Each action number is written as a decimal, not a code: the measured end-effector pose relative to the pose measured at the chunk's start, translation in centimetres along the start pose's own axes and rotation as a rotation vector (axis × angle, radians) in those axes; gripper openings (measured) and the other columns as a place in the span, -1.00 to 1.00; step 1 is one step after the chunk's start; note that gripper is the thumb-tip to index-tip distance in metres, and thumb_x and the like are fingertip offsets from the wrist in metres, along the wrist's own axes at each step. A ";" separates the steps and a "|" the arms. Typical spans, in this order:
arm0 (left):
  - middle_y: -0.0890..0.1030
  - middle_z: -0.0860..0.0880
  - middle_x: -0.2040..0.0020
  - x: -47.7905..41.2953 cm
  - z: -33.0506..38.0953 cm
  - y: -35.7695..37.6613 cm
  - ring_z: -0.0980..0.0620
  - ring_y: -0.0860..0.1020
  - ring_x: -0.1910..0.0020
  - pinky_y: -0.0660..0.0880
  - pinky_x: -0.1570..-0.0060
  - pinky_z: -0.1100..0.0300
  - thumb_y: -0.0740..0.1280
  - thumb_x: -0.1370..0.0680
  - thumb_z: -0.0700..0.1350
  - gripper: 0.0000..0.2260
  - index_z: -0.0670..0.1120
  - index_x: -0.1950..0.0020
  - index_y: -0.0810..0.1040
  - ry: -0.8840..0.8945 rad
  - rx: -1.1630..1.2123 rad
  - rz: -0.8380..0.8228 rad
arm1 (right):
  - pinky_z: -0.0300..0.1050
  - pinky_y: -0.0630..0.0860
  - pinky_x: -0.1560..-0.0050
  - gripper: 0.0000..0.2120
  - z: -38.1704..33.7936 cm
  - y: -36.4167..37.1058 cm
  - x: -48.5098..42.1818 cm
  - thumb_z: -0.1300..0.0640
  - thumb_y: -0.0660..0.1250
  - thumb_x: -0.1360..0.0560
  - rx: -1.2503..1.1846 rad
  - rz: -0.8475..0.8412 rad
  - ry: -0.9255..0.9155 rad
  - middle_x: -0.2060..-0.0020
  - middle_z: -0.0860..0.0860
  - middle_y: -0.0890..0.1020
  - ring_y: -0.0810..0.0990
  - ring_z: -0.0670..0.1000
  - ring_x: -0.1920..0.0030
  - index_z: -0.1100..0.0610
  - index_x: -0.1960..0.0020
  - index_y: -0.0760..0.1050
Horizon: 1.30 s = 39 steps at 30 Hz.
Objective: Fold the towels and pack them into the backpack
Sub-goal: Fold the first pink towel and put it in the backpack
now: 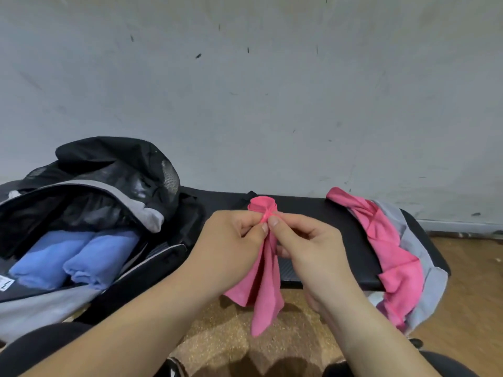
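Your left hand (231, 235) and right hand (307, 240) both pinch the pink towel (265, 281) above the bench's (313, 213) front edge.

The white tag (6, 282) on the backpack (40, 308) bears unreadable print

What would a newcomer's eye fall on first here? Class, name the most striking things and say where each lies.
The pink towel hangs at centre, its top bunched and pinched between the left hand and the right hand. At left an open backpack holds two blue rolled towels side by side. At right a heap of pink and grey towels drapes over the end of the black bench.
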<state>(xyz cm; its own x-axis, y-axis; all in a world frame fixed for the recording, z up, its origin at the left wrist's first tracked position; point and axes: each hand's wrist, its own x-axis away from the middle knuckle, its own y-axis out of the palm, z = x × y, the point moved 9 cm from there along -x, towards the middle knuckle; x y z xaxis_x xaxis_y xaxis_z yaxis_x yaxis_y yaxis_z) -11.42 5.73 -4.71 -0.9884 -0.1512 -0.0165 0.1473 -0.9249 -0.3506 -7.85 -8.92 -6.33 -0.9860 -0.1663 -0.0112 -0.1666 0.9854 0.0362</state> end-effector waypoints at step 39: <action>0.57 -0.20 0.16 -1.7 -0.3 -3.0 -0.10 0.47 0.24 0.42 0.35 0.13 0.29 -0.70 -0.17 -0.88 -0.12 -0.09 0.63 0.004 0.304 -0.075 | -0.06 0.50 0.14 -0.83 -1.9 -3.9 -2.1 -0.07 0.42 -0.52 -0.066 -0.117 -0.120 0.21 -0.01 0.65 0.58 -0.02 0.16 0.02 0.12 0.66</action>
<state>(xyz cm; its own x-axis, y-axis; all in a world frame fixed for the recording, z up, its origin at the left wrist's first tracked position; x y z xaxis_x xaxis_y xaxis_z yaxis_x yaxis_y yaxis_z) -10.21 8.88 -3.93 -0.9969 -0.0782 -0.0047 0.0783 -0.9954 -0.0551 -5.11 -12.51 -4.52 -0.9528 -0.2705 -0.1378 -0.2843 0.9542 0.0927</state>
